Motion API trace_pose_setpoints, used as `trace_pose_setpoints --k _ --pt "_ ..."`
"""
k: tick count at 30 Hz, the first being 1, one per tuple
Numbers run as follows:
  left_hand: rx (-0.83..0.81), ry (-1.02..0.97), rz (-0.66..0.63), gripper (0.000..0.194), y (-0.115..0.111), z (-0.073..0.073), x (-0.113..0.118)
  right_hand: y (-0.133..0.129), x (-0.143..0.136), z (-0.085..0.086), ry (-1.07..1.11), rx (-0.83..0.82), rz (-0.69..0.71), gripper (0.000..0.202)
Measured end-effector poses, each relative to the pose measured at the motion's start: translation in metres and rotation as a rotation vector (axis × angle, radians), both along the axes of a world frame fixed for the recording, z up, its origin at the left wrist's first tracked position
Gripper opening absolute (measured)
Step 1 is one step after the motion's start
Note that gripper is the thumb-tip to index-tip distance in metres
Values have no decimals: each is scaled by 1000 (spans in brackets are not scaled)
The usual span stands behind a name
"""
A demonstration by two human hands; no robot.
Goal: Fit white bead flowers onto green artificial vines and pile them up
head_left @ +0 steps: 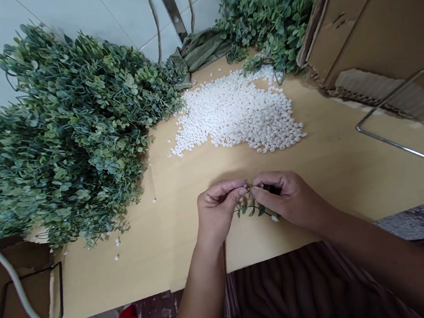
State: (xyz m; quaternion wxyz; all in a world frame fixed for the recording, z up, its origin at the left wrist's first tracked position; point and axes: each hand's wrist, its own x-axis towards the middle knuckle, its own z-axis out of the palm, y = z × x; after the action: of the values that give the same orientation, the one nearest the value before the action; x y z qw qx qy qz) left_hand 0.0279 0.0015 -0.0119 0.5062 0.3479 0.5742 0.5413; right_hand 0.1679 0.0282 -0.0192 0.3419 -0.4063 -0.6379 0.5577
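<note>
Both hands meet over the near part of the table, fingertips almost touching. My right hand point(287, 194) is closed in a pinch on a small artificial leaf sprig point(252, 208), whose green leaves hang below the fingers. A white bead-like piece point(275, 218) shows on the sprig under that hand. My left hand point(219, 203) pinches thumb and forefinger together at the sprig's upper end; what lies between them is too small to make out. Beyond the hands spreads a pile of small white pieces point(237, 109), roundish like beads or tiny flower heads.
A big heap of artificial greenery point(76, 131) covers the table's left side, with another bunch point(273, 15) at the back. A cardboard box point(378, 25) and a bent metal wire point(400, 145) stand right. Dark green cloth point(204, 50) lies at the wall. A white cable point(12, 275) curves at left.
</note>
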Motion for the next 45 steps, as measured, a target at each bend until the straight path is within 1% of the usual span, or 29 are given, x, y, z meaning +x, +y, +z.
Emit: trace_pose_setpoints --k 6,12,19,23,29,35,45 --pt "-41 -83 15 14 0 0 2 -2 1 1 22 22 -11 23" --pt "-55 -61 -19 12 1 4 2 -2 2 0 40 -7 0 22" --pt "-61 -73 -18 14 0 2 1 -2 1 0 18 -3 1 20" --pt "-65 -37 -43 12 0 2 1 -2 2 1 34 -13 22 21" --pt "-41 42 -51 11 0 2 0 -2 1 1 34 -39 15 19" --pt "-17 67 -81 7 1 1 -1 -2 1 0 10 -41 18 19" --pt "-16 88 -103 7 1 0 -2 0 0 1 -22 5 24 20"
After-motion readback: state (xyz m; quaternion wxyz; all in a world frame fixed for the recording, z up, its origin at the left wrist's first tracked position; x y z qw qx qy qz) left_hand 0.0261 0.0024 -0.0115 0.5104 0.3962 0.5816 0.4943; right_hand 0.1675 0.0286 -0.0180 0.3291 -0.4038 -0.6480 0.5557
